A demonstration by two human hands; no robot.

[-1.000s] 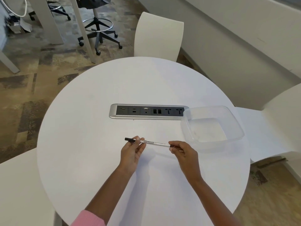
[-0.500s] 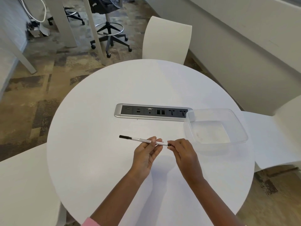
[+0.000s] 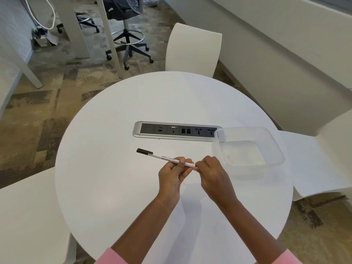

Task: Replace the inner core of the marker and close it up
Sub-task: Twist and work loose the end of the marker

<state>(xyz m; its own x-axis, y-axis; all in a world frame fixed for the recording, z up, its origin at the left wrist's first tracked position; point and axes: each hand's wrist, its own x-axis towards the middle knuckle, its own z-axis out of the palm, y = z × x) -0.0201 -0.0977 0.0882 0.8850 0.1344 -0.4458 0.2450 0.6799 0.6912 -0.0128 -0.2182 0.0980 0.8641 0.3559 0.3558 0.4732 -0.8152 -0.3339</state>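
From the head view, looking down over the person's shoulders, the marker (image 3: 158, 155) is held just above the round white table (image 3: 114, 187), near its middle. It is a slim white barrel with printed lettering, and its black cap (image 3: 144, 151) points left and a little away.

The left hand (image 3: 172, 176) grips the barrel close to its right end, thumb on top and fingers curled up round it from below. The right hand (image 3: 211, 172) meets it there, fingers bunched narrowly and pinching the marker's very end. Just what sits between those fingertips is hidden by the knuckles. The two hands nearly touch.

A clear plastic container (image 3: 274, 149) stands on the table to the right of the hands, one corner overlapping the silver socket panel (image 3: 177, 131) set into the tabletop. A white chair (image 3: 192, 50) stands at the far edge. Pink sleeves (image 3: 112, 257) show at the bottom.
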